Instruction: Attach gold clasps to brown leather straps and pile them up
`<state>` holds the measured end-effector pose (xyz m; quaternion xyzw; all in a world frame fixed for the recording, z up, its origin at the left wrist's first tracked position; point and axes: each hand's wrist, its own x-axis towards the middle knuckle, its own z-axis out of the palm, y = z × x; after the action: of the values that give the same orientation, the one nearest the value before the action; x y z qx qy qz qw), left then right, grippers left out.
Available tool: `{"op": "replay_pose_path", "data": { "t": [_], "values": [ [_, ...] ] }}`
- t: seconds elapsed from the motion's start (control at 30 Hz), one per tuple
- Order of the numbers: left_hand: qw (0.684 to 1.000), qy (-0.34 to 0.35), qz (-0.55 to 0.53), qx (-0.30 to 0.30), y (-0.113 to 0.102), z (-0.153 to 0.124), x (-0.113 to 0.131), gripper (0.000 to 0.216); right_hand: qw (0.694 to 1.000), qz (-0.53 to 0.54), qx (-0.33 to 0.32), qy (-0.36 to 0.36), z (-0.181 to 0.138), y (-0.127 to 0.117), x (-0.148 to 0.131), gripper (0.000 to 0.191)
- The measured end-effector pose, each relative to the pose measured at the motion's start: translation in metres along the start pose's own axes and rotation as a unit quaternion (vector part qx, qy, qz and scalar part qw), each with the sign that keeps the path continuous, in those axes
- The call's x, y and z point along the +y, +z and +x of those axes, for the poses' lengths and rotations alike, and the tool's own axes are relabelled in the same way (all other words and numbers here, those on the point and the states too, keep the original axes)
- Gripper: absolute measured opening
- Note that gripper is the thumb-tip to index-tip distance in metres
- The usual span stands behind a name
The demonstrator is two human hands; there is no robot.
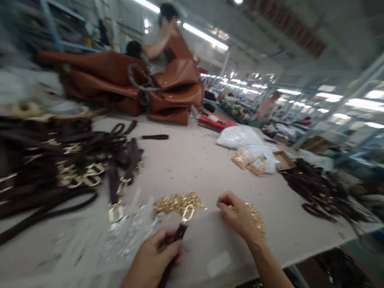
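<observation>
My left hand (pixel 159 254) is closed around a dark brown leather strap (pixel 181 231). From the strap's upper end a gold oval ring (pixel 188 213) points away from me. My right hand (pixel 235 212) hovers over or rests on the table, thumb and fingers pinched together; whatever is between them is too small or hidden to make out. Just beyond the ring lies a pile of small gold metal pieces (pixel 177 203). A second pile of gold pieces (pixel 255 219) is partly covered by my right hand and wrist.
Dark straps with gold buckles (pixel 93 176) are heaped at the left, more dark straps (pixel 318 188) at the right. Clear plastic scraps (pixel 129 234) lie near my left hand. White plastic bags (pixel 240 138) and brown leather bags (pixel 174 96) stand farther back. People are in the background.
</observation>
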<state>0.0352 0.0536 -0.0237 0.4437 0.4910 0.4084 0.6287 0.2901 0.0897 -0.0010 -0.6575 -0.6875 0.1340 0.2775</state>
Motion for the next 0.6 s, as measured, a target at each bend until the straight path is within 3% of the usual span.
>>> {"op": "replay_pose_path", "data": {
  "t": [0.2,0.33,0.6],
  "values": [
    [1.000,-0.019,-0.019,0.007,0.006,-0.019,0.023,0.015,0.968,0.237,0.059,-0.063,-0.060,0.042,-0.062,0.004],
    [0.999,0.032,0.002,0.015,0.007,-0.027,0.022,0.013,0.963,0.226,0.085,-0.124,-0.070,0.056,-0.083,0.011],
    [0.983,0.119,0.125,0.064,0.003,-0.036,0.018,0.012,0.951,0.150,0.099,-0.253,-0.072,0.048,-0.094,0.023]
  ]
}}
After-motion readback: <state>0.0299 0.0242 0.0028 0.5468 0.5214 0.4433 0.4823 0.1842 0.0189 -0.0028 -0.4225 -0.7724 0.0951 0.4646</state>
